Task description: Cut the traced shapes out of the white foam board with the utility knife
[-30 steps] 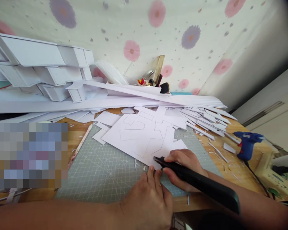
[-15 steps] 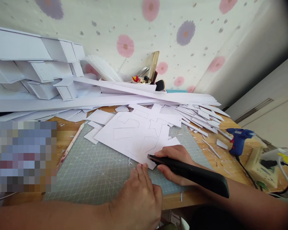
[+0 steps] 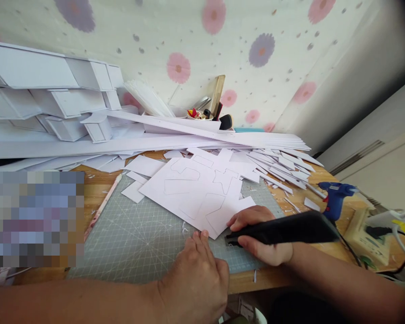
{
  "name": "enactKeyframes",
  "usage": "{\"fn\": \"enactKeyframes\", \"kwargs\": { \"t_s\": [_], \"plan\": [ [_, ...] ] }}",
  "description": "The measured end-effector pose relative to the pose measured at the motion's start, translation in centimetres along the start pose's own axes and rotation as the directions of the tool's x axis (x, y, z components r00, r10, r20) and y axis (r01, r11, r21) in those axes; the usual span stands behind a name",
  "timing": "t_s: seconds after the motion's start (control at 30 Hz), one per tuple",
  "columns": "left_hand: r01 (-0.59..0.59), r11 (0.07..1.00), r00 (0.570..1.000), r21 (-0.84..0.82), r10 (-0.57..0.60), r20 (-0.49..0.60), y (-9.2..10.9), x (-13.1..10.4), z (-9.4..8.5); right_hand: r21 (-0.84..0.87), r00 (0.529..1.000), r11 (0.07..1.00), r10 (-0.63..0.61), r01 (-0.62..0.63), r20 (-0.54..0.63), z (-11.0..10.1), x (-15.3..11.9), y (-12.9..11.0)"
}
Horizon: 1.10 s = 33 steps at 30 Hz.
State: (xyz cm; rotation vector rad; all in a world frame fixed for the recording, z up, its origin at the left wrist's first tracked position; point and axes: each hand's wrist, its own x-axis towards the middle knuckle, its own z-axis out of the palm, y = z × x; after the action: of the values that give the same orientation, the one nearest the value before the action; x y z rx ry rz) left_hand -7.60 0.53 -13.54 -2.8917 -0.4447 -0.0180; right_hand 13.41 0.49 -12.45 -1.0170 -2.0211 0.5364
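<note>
A white foam board sheet with pencil-drawn shapes lies slanted on the grey-green cutting mat. My left hand rests at the sheet's lower edge, two fingers stretched forward with their tips against it; the other fingers are partly hidden. Just right of the sheet's near corner, my right hand is closed around a black utility knife. The knife's front end sits low over the mat, apart from the sheet, and its blade is hard to make out.
White board strips and offcuts lie at the back right. A blue glue gun and a power strip stand at right. A white model of boxy parts fills the back left, beside a tool cup.
My right hand has drawn the knife back to the right, off the sheet's near corner, and its handle has swung higher. My left hand stays nearly in place.
</note>
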Motion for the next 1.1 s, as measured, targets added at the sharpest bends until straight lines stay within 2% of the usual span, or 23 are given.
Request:
{"fn": "enactKeyframes", "kwargs": {
  "t_s": [0.07, 0.13, 0.23, 0.37, 0.43, 0.53, 0.7, 0.77, 0.87, 0.97, 1.1],
  "plan": [
    [-0.005, 1.000, 0.998, -0.020, 0.006, 0.059, -0.1, 0.1, -0.3, 0.157, 0.996, 0.986, 0.071, -0.062, -0.050, -0.5, 0.3, 0.2],
    [0.021, 0.999, 0.996, -0.047, -0.017, 0.087, -0.4, 0.2, -1.0, 0.324, 0.969, 0.936, 0.195, -0.137, -0.153, -0.9, 0.8, 0.5],
    [0.095, 0.988, 0.990, -0.118, -0.082, 0.111, -1.7, 0.4, -2.5, 0.436, 0.864, 0.874, 0.379, -0.216, -0.331, -1.1, 2.0, 1.5],
    [0.246, 0.954, 0.966, -0.171, -0.227, 0.121, -3.9, -0.3, -4.0, 0.465, 0.724, 0.815, 0.547, -0.346, -0.419, -1.0, 3.4, 2.8],
    [0.360, 0.917, 0.932, -0.169, -0.349, 0.096, -4.8, -1.0, -3.9, 0.487, 0.663, 0.787, 0.599, -0.380, -0.450, -1.0, 3.7, 3.4],
    [0.501, 0.844, 0.864, -0.191, -0.499, 0.065, -5.4, -2.4, -2.7, 0.504, 0.585, 0.772, 0.629, -0.388, -0.512, -1.3, 4.0, 4.4],
    [0.685, 0.695, 0.724, -0.220, -0.683, 0.097, -7.1, -4.5, -0.4, 0.557, 0.455, 0.733, 0.679, -0.390, -0.576, -1.9, 4.4, 6.3],
    [0.725, 0.649, 0.682, -0.233, -0.723, 0.107, -8.7, -4.9, 0.0, 0.573, 0.440, 0.714, 0.700, -0.403, -0.562, -1.7, 4.5, 6.6],
    [0.755, 0.614, 0.647, -0.230, -0.755, 0.110, -11.2, -4.9, 0.3, 0.595, 0.456, 0.694, 0.718, -0.406, -0.526, -1.1, 4.7, 6.5],
    [0.757, 0.614, 0.650, -0.227, -0.744, 0.154, -13.0, -4.3, 0.6, 0.623, 0.488, 0.681, 0.723, -0.384, -0.489, -0.5, 4.8, 6.2],
    [0.743, 0.632, 0.667, -0.221, -0.726, 0.168, -13.4, -3.6, 0.5, 0.659, 0.521, 0.666, 0.723, -0.350, -0.454, -0.1, 5.0, 6.1]
  ]
}}
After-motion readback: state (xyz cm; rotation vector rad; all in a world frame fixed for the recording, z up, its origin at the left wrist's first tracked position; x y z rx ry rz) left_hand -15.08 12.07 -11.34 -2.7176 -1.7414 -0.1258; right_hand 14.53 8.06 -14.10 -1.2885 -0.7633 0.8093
